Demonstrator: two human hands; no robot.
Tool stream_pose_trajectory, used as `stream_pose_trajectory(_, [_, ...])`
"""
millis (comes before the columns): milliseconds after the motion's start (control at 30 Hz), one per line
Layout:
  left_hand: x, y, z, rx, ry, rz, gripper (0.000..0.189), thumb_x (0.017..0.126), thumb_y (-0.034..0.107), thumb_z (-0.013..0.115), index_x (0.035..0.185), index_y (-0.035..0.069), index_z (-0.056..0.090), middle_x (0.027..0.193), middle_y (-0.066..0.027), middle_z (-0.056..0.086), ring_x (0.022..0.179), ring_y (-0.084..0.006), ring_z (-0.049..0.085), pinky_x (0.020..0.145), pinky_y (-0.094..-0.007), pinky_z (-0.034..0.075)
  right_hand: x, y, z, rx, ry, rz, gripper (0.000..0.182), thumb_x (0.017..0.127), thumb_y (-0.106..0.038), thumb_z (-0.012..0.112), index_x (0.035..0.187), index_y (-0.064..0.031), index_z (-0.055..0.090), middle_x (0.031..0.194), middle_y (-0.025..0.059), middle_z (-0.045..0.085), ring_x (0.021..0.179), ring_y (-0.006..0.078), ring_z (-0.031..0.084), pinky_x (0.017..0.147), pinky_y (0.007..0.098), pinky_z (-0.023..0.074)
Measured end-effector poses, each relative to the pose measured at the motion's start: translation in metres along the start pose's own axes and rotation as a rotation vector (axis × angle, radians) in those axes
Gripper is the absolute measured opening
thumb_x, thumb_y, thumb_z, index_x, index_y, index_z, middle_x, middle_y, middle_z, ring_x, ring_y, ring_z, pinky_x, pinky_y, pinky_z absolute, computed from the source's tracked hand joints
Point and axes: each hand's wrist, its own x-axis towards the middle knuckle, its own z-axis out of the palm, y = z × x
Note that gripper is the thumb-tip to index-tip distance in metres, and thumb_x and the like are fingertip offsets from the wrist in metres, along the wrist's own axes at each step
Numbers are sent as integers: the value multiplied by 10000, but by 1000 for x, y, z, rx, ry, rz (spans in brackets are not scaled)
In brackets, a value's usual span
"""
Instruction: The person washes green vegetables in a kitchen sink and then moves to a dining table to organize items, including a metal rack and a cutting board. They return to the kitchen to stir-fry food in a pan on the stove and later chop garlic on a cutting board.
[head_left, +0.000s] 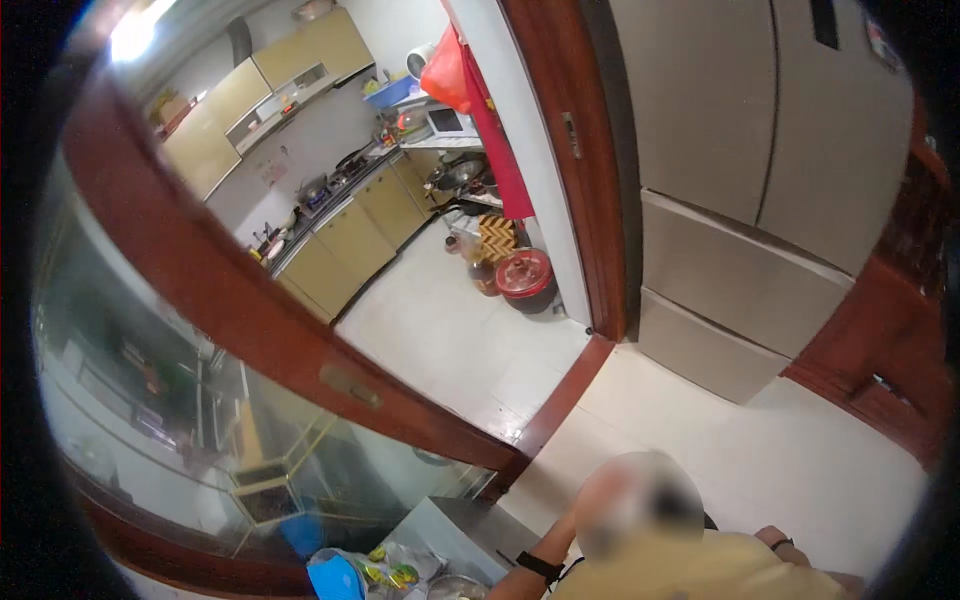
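Observation:
My left hand (589, 510) is at the bottom centre, in front of my yellow shirt (675, 566). A blurred patch covers most of it, so its fingers and anything in them are hidden. A black wristband (540, 568) circles that wrist. My right hand (769, 534) shows only partly beyond the shirt's right side, low over the pale floor (750, 450). Its wrist also bears a black band (782, 544), and its fingers are too small and covered to read. Ahead, a reddish-brown threshold (566, 397) crosses the floor at the kitchen doorway.
A wood-framed glass sliding door (300, 337) spans the left. To the right stands a beige refrigerator (712, 300). Inside the kitchen, a red-lidded pot (523, 274) sits by the door jamb, near cabinets (360, 225). Plastic packages (405, 566) lie at bottom left beside a grey box (457, 532).

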Motion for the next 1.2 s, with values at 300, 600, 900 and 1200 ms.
stream_pose_trajectory(300, [134,-27,-149,498,307,-94,192,796,180,587,903,22,572,936,-174,577,838,-354,553,720,-385,458,312,-323,-175,-446,343,-785,351,791,-340,477,803,-24,627,888,192,605,846,352,567,758,439,441])
stream_pose_trajectory(600, [195,-74,-290,116,691,-281,186,779,100,604,924,-15,586,830,-151,612,781,-258,597,712,-325,468,208,-843,-316,256,-209,-1185,223,823,-274,535,774,-56,552,619,-5,511,559,110,481,503,283,418])
stream_pose_trajectory(900, [317,-58,-489,-128,616,-75,305,804,167,616,1060,17,546,1006,-104,594,947,-169,548,833,-296,428,100,-1122,-274,369,-659,-1174,350,861,-324,513,1059,-35,528,959,77,600,852,147,582,697,268,468])
stream_pose_trajectory(1200, [417,-121,-629,-1087,404,13,466,821,235,609,1197,24,432,1108,-69,544,1023,-163,514,857,-285,416,90,-1325,-218,320,-730,-1310,266,845,-300,510,943,-60,570,826,51,625,734,117,598,599,245,468])
